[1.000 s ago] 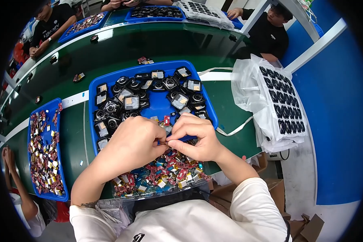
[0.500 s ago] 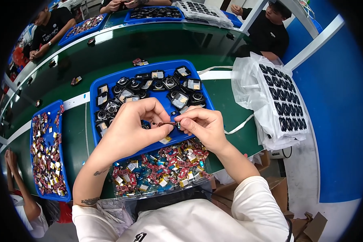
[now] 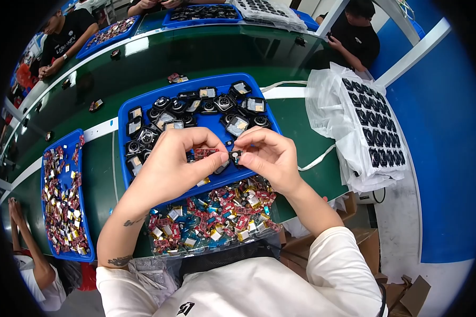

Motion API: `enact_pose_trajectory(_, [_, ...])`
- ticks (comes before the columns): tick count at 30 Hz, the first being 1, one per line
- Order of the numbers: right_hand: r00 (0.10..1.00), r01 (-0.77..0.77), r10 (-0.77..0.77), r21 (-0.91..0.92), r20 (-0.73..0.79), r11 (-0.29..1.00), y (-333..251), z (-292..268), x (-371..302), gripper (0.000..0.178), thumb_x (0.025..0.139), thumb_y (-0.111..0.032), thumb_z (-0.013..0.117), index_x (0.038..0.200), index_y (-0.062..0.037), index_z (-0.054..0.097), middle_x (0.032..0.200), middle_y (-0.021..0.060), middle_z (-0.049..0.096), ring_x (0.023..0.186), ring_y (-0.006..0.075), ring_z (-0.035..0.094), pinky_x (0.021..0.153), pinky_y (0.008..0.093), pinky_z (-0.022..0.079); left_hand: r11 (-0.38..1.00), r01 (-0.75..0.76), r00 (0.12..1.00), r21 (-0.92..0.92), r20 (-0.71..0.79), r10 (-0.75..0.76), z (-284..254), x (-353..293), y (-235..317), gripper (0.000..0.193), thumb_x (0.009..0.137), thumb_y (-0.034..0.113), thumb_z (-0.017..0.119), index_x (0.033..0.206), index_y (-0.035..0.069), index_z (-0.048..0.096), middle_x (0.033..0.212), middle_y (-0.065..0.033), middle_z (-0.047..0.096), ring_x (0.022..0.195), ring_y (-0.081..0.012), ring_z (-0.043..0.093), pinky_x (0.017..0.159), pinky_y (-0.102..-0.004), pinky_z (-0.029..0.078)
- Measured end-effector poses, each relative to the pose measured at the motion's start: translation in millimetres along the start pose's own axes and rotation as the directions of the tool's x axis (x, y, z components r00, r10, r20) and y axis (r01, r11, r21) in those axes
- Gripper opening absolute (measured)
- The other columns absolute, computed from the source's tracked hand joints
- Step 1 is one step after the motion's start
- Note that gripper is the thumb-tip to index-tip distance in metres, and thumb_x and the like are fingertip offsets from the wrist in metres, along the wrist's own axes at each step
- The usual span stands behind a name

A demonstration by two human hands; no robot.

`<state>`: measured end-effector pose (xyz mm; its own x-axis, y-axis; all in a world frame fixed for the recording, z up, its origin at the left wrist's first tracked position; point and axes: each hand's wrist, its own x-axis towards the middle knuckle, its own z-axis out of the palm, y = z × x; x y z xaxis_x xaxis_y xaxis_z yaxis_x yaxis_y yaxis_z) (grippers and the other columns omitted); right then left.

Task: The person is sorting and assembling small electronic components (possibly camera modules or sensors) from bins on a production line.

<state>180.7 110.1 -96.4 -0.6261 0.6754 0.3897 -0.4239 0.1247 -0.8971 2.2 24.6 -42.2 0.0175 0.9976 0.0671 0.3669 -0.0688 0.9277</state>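
Note:
My left hand pinches a small red circuit board between thumb and fingers. My right hand grips a small black part at its fingertips, right against the board's end. Both hands hover over the near edge of a blue tray filled with several black round components. Just below my hands lies a clear bag heaped with red and blue small boards.
A second blue tray of red boards sits at the left on the green bench. A white plastic-wrapped stack of black parts lies at the right. Other people work across the belt and at the lower left.
My hands lifted slightly from the bag and separated a little, then came together again over the tray edge with the board and the black part touching.

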Motion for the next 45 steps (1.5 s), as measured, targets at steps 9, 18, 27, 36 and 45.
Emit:
enact_pose_trajectory(9, [0.992,-0.125,0.126,-0.037,0.029,0.991,4,-12,-2,0.008,0.085,-0.002,0.061,0.088,0.0046,0.063,0.09,0.0113,0.061,0.075,0.0138,0.06,0.066,0.0256,0.05,0.995,-0.011,1.0,0.103,-0.014,0.013,-1,0,4,0.011,0.081,0.009,0.067,0.082,-0.002,0.066,0.07,-0.0024,0.063,0.064,-0.0045,0.054,0.059,-0.0205,0.042])
enact_pose_trajectory(18, [0.988,-0.101,0.099,0.013,0.123,0.995,10,-13,-2,0.006,0.083,0.001,0.062,0.088,0.0044,0.062,0.087,0.0052,0.06,0.076,0.0078,0.056,0.067,0.0214,0.047,0.991,-0.026,1.0,0.134,0.003,0.026,5,4,-5,0.013,0.081,0.01,0.067,0.084,-0.002,0.067,0.071,-0.0028,0.065,0.065,-0.0044,0.054,0.06,-0.0209,0.044])
enact_pose_trajectory(27, [0.97,0.159,-0.035,-0.517,0.241,0.841,5,-10,2,0.015,0.073,-0.009,0.073,0.067,-0.0034,0.06,0.067,0.0013,0.057,0.062,0.0101,0.053,0.061,0.0256,0.041,0.993,-0.071,0.997,-0.095,-0.029,0.068,-7,0,5,0.008,0.084,0.006,0.066,0.085,-0.002,0.064,0.079,-0.0007,0.061,0.07,-0.0046,0.053,0.062,-0.0191,0.042])
enact_pose_trajectory(36, [0.923,0.317,0.022,-0.792,0.384,0.521,7,-2,4,0.008,0.075,-0.012,0.066,0.081,-0.0068,0.064,0.084,0.0048,0.061,0.084,0.022,0.054,0.076,0.0347,0.037,0.982,-0.161,0.971,-0.099,-0.192,0.14,-23,-7,9,0.014,0.082,0.013,0.068,0.084,-0.001,0.067,0.072,-0.0001,0.062,0.067,-0.0043,0.053,0.062,-0.0199,0.044])
enact_pose_trajectory(45, [0.977,0.212,-0.034,-0.926,0.212,0.311,20,8,10,0.027,0.071,-0.027,0.074,0.086,-0.0055,0.067,0.092,0.0055,0.06,0.091,0.024,0.053,0.074,0.0358,0.043,0.982,-0.174,0.972,-0.069,-0.171,0.16,-24,-8,14,0.014,0.081,0.011,0.068,0.083,-0.003,0.068,0.071,-0.0014,0.063,0.066,-0.0043,0.052,0.062,-0.0208,0.044])
